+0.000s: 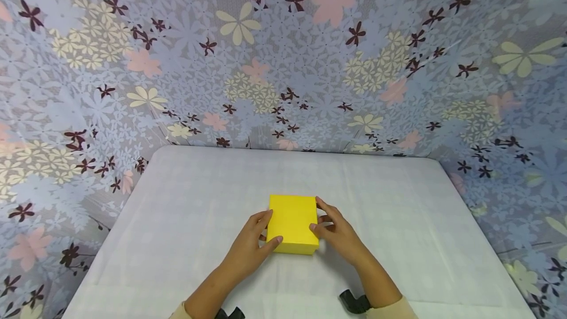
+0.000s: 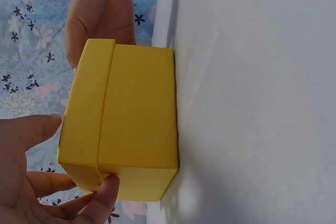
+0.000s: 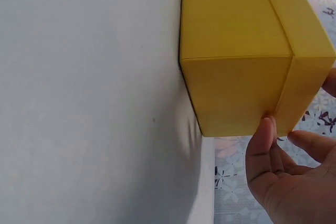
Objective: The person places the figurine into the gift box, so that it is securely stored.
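A yellow box with a fitted lid stands on the white-covered table, in front of me. The lid sits down over the box body, with a thin seam around it. My left hand holds the box at its left side, its thumb by the near edge of the lid. On the right side my right hand grips the lid, thumb on the top near the edge and fingers along the side. In the right wrist view a right-hand fingertip touches the seam. The box's inside is hidden.
The table has a pale cloth on it. Behind and at the sides hangs floral fabric in blue, pink and yellow. Black curved pieces show beside both wrists at the near edge of view.
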`<state>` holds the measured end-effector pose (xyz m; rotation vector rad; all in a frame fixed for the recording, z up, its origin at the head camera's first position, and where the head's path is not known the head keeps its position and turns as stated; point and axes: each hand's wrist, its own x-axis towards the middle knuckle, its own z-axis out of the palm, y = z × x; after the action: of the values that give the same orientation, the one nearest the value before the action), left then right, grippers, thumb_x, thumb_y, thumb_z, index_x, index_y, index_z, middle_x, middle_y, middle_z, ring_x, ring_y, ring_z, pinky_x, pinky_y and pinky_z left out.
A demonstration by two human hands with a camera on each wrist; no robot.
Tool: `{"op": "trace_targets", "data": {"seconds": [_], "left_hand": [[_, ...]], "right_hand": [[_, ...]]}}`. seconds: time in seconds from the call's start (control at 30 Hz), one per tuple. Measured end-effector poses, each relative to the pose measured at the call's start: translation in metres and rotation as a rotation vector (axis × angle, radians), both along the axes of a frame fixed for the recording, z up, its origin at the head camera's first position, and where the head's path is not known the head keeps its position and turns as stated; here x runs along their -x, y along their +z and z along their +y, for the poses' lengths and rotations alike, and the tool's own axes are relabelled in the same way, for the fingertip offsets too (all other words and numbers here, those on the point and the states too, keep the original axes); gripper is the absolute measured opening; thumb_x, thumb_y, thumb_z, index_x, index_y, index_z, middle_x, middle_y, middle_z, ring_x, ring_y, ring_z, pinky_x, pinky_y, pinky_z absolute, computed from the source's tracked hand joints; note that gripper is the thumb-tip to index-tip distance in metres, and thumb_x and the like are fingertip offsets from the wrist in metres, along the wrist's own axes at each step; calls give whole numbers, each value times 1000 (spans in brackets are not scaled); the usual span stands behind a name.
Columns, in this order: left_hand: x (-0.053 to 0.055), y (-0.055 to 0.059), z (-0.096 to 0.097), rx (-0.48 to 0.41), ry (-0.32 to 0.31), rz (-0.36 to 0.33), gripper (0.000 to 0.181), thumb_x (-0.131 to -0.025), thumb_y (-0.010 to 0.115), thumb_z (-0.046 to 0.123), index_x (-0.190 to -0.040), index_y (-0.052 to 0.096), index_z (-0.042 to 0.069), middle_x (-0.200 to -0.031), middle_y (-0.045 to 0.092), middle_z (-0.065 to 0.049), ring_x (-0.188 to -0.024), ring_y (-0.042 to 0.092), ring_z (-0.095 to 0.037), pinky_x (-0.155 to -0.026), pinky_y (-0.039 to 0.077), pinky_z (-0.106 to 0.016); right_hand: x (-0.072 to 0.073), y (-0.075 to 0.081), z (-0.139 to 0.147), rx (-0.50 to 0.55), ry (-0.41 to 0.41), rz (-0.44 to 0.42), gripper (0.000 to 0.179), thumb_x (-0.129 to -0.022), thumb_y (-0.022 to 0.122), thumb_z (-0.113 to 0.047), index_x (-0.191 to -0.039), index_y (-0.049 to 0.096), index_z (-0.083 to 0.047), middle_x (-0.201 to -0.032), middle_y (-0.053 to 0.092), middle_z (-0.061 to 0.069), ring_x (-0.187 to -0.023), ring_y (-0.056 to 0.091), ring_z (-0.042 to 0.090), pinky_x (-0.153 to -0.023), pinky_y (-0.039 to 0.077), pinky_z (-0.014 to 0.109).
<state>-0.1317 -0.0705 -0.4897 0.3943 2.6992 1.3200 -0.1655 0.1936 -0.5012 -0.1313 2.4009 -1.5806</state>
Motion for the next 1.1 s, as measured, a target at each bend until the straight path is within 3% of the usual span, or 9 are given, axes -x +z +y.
{"op": "trace_targets", "data": {"seconds": [0.2, 0.43, 0.77, 0.93, 1.1], "left_hand": [[2, -4, 0, -10, -4, 12, 71, -98, 67, 37, -156, 39, 8, -157, 42, -10, -100, 60, -13, -83, 56, -27], [5, -8, -2, 0, -12, -10, 72, -98, 67, 37, -157, 38, 9, -157, 41, -9, -99, 59, -12, -81, 56, -27], [11, -9, -4, 71, -31, -26, 73, -96, 68, 43, -156, 40, 12, -158, 41, -10, -98, 60, -14, -82, 56, -27], [11, -3, -10, 27, -3, 17, 60, -98, 67, 38, -150, 50, 13, -154, 46, -7, -106, 62, -20, -86, 57, -36], [17, 8, -20, -2, 100, 87, 44, -99, 66, 33, -141, 60, 19, -139, 59, 1, -103, 62, -19, -82, 57, -34]], "right_hand": [[-2, -2, 1, -43, 20, -2, 79, -91, 75, -39, -155, 30, -48, -156, 38, -3, -118, 52, 21, -97, 49, 32], [-3, -7, 1, -88, 78, 46, 81, -92, 74, -39, -159, 30, -36, -159, 37, 4, -121, 53, 21, -102, 49, 35], [-2, -10, 3, -90, 86, 50, 81, -91, 74, -42, -159, 30, -37, -159, 37, 1, -125, 53, 22, -106, 47, 41], [-3, -11, 8, -34, 43, 219, 60, -96, 70, -30, -151, 47, -26, -156, 42, 4, -135, 50, 27, -109, 48, 47], [-2, -3, 14, 106, -109, 444, 32, -100, 63, -11, -132, 64, -12, -139, 57, 7, -129, 52, 14, -104, 49, 21]]}}
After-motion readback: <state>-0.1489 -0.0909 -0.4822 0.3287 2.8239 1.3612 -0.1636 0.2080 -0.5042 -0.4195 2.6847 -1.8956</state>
